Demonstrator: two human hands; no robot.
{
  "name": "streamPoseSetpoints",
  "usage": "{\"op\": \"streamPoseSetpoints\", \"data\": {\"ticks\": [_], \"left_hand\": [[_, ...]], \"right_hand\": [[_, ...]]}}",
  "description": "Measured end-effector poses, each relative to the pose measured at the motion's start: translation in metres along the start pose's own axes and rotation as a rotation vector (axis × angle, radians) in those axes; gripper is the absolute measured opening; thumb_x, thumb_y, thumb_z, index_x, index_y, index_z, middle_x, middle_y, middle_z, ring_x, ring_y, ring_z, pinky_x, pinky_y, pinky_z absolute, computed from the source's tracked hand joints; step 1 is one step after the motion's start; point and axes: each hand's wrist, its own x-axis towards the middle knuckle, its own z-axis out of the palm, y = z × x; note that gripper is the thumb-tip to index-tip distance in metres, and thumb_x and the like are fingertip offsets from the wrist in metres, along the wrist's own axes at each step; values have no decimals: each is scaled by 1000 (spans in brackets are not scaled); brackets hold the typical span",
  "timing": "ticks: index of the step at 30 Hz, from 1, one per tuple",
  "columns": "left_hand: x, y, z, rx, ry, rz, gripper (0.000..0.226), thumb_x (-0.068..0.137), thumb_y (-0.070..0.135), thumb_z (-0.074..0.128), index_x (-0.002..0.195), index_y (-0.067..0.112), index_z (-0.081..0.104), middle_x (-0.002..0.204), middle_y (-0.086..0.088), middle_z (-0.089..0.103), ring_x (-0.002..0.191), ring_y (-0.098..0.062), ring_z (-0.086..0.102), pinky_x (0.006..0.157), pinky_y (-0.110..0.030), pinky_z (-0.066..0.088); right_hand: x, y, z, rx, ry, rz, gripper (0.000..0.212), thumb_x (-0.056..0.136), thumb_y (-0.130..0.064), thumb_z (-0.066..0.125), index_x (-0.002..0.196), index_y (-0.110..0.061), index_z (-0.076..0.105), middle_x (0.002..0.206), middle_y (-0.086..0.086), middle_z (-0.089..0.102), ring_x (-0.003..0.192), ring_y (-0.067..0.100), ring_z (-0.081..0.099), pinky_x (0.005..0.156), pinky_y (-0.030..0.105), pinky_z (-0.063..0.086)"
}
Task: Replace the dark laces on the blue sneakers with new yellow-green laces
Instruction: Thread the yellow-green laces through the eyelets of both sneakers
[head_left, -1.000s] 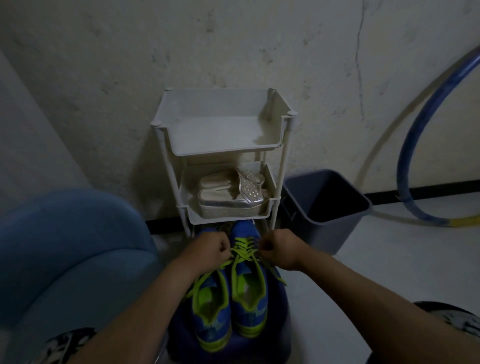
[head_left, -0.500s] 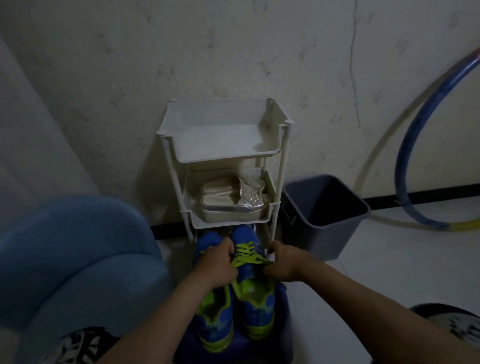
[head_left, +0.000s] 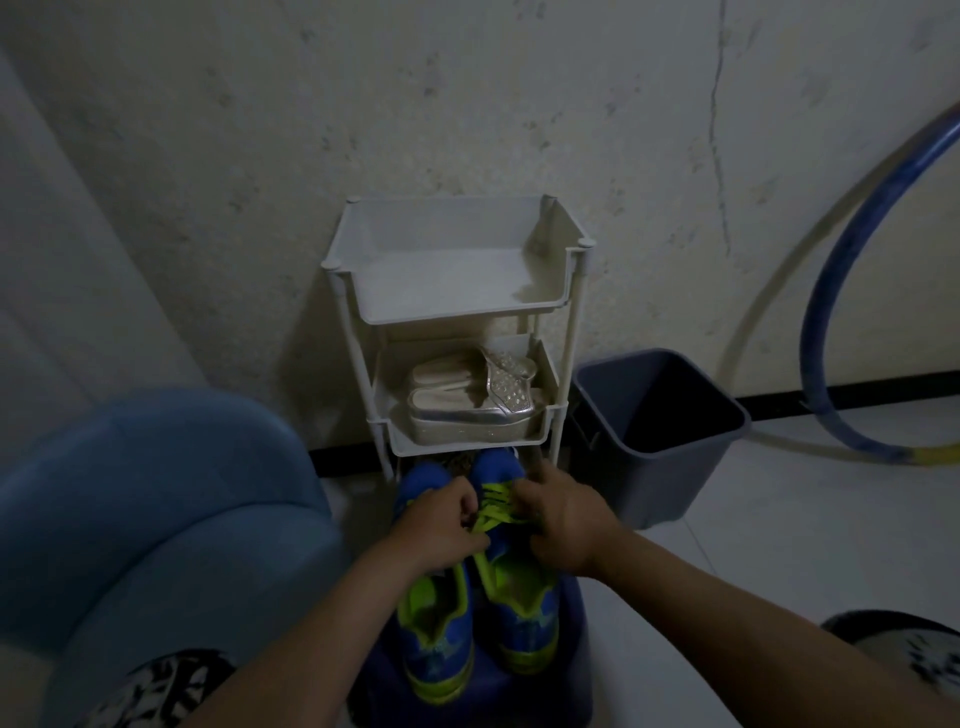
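Pinching flat yellow-green fabric laces in curled left hand and right hand, atop blue-and-lime mesh sneakers at 6 o'clock. Possibly risking slack crossings or a slipped knot through uneven tugging.

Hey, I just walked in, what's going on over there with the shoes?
A person is lacing a pair of blue sneakers that stand side by side in front of a white rack. Both hands are on the right sneaker. The left hand and the right hand each grip the yellow-green lace, which is already criss-crossed over its front. No dark lace is in view.
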Motion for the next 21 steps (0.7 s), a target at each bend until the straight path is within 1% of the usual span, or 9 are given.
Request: {"op": "streamPoseSetpoints", "data": {"ticks": [2,4,5,7,10,14,16,19,21], "left_hand": [[1,-2,1,-4,-15,3,38,63,45,72,91,33,49,87,7,60,85,-13,57,79,-37,52],[1,-3,2,25,-27,28,39,68,46,72,97,33,51,89,11,58,92,-13,55,84,-36,51],[1,-2,1,25,-30,35,40,69,45,74,99,33,51,90,13,57,92,-12,54,84,-35,51],[2,-1,0,10,-42,35,44,69,43,78,102,33,50,90,14,57,91,-10,56,84,-32,51],[2,1,-3,52,-72,36,52,65,47,79,105,36,47,94,14,57,95,-11,56,88,-36,51],[-2,6,-6,188,-76,63,64,62,59,75,115,36,47,108,9,61,103,-12,59,88,-39,52],[-5,12,-5,287,-10,98,63,64,64,71,112,32,46,103,9,62,95,-13,61,78,-35,52],[-8,23,-1,333,123,119,45,75,59,65,98,27,43,88,7,61,81,-15,61,65,-34,49],[-8,28,0,371,177,128,31,85,47,60,93,21,44,89,-2,64,82,-23,63,63,-35,47]], "right_hand": [[-1,-4,-1,-210,56,-129,34,79,-47,59,110,-31,57,126,3,43,111,26,49,84,36,42],[-1,-5,2,-370,40,-145,45,78,-59,58,113,-31,64,130,6,43,114,28,46,88,41,38],[0,-7,6,-434,31,-131,47,75,-61,59,110,-30,68,128,6,45,112,29,47,86,42,37],[1,-15,15,-514,29,-82,37,70,-58,66,91,-29,74,111,4,56,98,27,53,77,41,41],[7,-18,20,-445,133,-47,23,60,-46,75,67,-25,70,81,0,60,73,22,57,60,34,44],[11,-15,11,-235,282,-118,22,66,-40,45,63,-21,57,56,-4,56,46,16,54,43,21,36],[13,-14,12,-216,303,-122,23,70,-38,41,62,-21,54,49,-3,52,37,13,48,37,19,28],[14,-10,13,-210,261,-97,25,78,-36,42,68,-17,56,53,0,56,39,17,53,37,22,31],[16,-6,12,-176,254,-85,29,90,-37,43,87,-13,59,75,5,65,61,25,63,51,32,44]]}}
